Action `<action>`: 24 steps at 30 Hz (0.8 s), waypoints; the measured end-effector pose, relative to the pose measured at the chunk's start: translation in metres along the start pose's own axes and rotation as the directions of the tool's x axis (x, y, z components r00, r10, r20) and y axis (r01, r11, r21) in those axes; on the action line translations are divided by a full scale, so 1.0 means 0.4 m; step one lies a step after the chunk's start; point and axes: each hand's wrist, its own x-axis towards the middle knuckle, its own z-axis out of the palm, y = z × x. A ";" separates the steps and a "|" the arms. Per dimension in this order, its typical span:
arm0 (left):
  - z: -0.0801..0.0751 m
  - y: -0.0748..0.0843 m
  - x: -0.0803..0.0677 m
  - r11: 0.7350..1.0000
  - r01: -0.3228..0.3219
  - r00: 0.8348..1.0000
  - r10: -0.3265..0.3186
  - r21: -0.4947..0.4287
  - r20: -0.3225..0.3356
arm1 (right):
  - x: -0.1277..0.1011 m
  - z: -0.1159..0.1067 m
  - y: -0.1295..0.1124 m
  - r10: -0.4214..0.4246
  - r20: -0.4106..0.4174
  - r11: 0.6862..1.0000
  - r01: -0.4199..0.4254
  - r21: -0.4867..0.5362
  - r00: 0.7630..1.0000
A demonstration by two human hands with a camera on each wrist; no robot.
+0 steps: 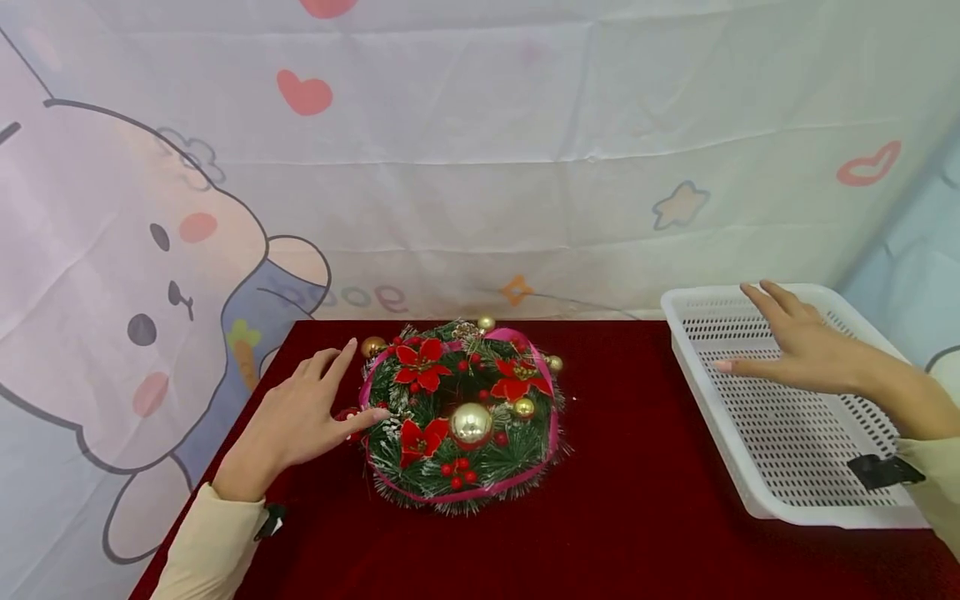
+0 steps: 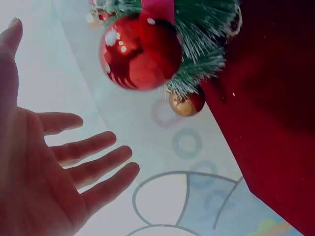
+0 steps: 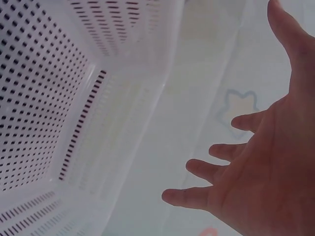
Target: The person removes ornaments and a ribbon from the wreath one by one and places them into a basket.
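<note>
A green Christmas wreath [image 1: 510, 454] lies on the dark red cloth, trimmed with red poinsettias, berries, gold baubles and a pink ribbon around it. My left hand [image 1: 300, 412] hovers at the wreath's left side with fingers spread; in the left wrist view its palm faces a red bauble [image 2: 140, 54] and a smaller gold bauble [image 2: 187, 102], apart from both. Over a white perforated basket [image 1: 720, 425] on the right is my right hand [image 1: 817, 354], fingers spread and holding nothing. The right wrist view shows the basket's inside with nothing in the visible part.
The red cloth [image 1: 622, 500] covers the table between wreath and basket. Behind the table hangs a pale printed curtain [image 1: 480, 200] with a cartoon animal, hearts and stars. The basket stands near the table's right side.
</note>
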 end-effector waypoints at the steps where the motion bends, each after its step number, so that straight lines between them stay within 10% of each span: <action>1: 0.003 0.003 0.001 1.000 -0.004 1.000 0.004 0.001 -0.006 | 0.000 0.000 -0.006 -0.004 -0.001 1.000 0.004 0.003 1.000; 24: 0.047 0.100 -0.002 0.989 -0.146 0.984 0.147 0.015 -0.105 | 0.001 -0.006 -0.184 -0.127 -0.007 0.983 0.126 0.132 0.992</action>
